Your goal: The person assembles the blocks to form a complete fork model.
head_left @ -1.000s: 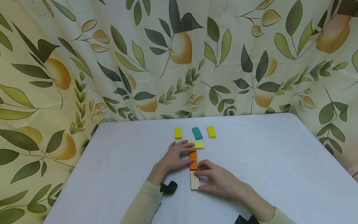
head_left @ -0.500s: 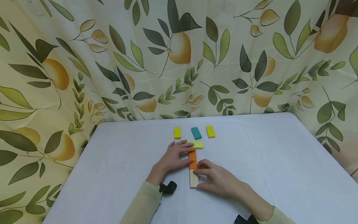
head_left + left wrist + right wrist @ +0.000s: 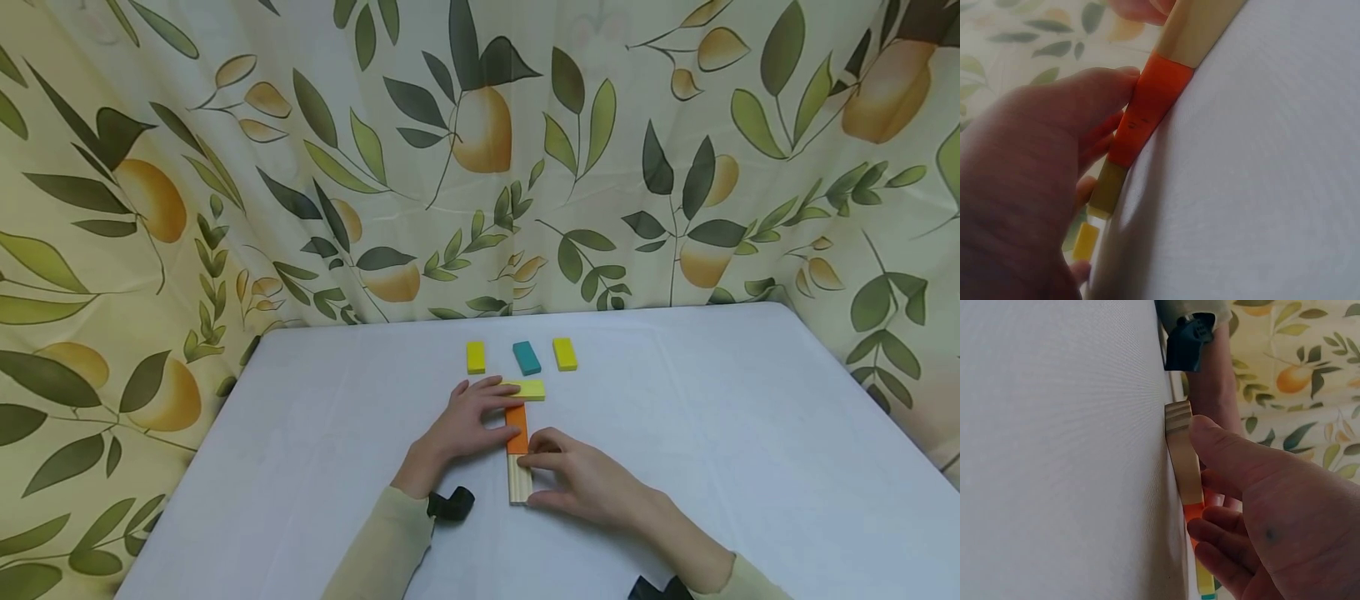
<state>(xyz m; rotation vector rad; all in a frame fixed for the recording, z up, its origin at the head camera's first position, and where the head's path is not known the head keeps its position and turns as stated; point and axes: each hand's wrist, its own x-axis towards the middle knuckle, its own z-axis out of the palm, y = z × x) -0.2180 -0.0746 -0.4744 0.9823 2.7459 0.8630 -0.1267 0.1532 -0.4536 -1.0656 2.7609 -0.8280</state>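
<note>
A plain wooden block [image 3: 519, 485] lies lengthwise in line with an orange block [image 3: 517, 444], end against end. Beyond them a yellow block [image 3: 535, 389] lies crosswise at the orange one's far end. My left hand [image 3: 471, 421] rests over the far part: its extended fingers reach onto the yellow block, and the thumb touches the orange block [image 3: 1154, 106], seen in the left wrist view. With thumb and index finger my right hand [image 3: 588, 479] pinches the wooden block from its right side. In the right wrist view, the thumb sits on that block [image 3: 1182, 462] near its striped end.
Behind the line stand a yellow block [image 3: 476, 357], a teal block [image 3: 527, 357] and another yellow block [image 3: 566, 353] in a loose row. They lie on a white-covered table [image 3: 712, 417]. A leaf-and-fruit patterned curtain [image 3: 585, 183] hangs behind the table's far edge.
The right hand has slid the wooden block slightly forward, closing the thin gap to the orange block. In the last half second nothing visibly moves. The left hand stays in place.
</note>
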